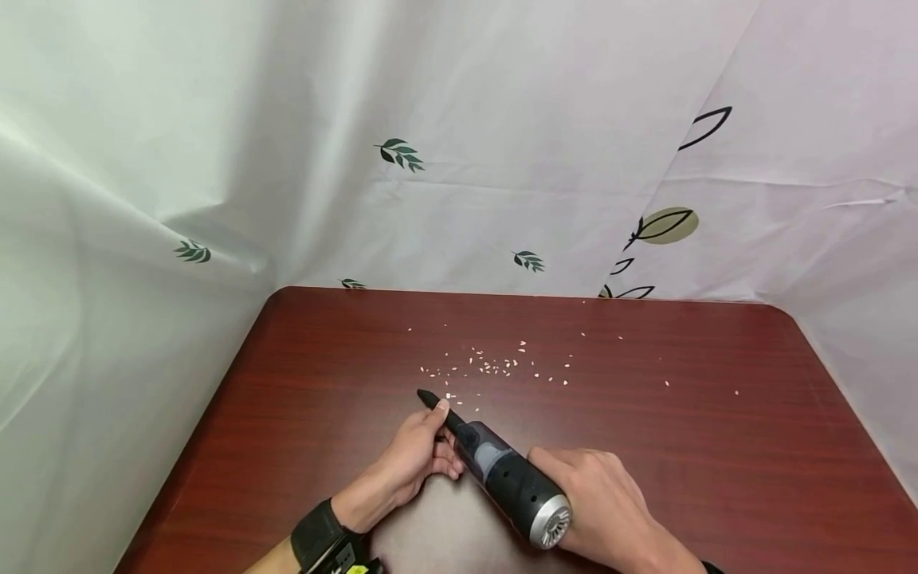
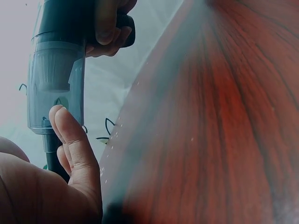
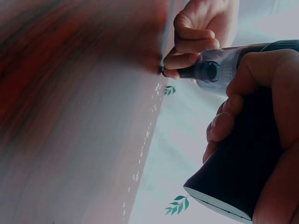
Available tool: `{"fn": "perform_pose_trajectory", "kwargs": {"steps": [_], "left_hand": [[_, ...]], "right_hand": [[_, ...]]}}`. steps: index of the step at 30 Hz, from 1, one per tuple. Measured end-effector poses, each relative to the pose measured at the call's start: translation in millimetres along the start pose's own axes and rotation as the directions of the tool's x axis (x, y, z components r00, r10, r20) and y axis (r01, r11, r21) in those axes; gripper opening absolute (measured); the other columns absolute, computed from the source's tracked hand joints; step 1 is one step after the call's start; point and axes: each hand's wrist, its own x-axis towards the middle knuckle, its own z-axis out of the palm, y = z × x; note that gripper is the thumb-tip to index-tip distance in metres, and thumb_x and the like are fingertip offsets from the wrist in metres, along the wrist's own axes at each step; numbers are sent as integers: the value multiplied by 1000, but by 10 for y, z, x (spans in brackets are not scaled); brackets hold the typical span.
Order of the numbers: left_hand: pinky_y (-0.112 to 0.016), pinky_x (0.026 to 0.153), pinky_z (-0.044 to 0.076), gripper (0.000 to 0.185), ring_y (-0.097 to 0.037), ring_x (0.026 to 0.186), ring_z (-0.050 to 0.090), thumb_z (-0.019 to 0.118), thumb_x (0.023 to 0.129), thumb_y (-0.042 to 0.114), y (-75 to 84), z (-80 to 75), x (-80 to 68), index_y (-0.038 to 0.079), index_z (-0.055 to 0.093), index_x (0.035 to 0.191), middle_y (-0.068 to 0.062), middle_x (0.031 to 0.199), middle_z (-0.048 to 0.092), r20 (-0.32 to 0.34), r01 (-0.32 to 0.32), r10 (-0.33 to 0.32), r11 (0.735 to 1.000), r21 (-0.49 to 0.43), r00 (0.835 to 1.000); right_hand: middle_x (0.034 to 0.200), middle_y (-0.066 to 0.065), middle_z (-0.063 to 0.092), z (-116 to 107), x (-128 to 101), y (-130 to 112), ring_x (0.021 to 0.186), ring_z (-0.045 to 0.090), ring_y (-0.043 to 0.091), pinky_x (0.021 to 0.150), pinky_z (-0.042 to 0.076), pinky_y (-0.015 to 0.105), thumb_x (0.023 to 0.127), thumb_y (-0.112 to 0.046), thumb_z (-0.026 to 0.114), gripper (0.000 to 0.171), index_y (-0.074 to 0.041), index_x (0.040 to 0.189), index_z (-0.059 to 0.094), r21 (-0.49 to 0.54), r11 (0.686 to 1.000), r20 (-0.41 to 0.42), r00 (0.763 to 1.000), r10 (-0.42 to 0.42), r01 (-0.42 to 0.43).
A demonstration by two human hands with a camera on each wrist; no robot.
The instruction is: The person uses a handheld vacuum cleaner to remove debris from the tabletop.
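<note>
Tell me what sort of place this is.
Probably a staged tabletop set rather than a lived-in room: a reddish wooden table boxed in by leaf-printed white sheets, with crumbs scattered before a handheld vacuum gripped by the left hand and right hand.

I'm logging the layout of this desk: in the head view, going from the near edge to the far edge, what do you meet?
Silver vented rear end of the black handheld vacuum → left hand on its black narrow nozzle → scattered pale crumbs → white leaf-print curtain.
</note>
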Motion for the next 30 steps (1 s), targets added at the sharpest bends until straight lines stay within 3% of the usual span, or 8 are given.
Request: {"fn": "perform_pose_trajectory", "kwargs": {"steps": [11, 30], "left_hand": [[-28, 54, 59, 44, -12, 54, 65, 38, 117, 40, -16, 79, -18, -2, 46, 105, -5, 74, 59, 5, 3, -3, 1000, -12, 1000], [-28, 52, 59, 41, -13, 52, 64, 37, 117, 36, -83, 214, -8, 1, 48, 99, -4, 71, 59, 27, 21, -21, 1000, -13, 999]], "right_hand": [[71, -27, 39, -58, -67, -3, 58, 37, -8, 48, 32, 16, 59, -27, 94, 50, -31, 87, 54, -9, 1000, 2, 1000, 0, 0], [70, -29, 39, -118, -223, 3, 57, 34, -10, 46, 32, 14, 54, -24, 94, 53, -32, 85, 52, -16, 1000, -38, 999, 6, -7]]}}
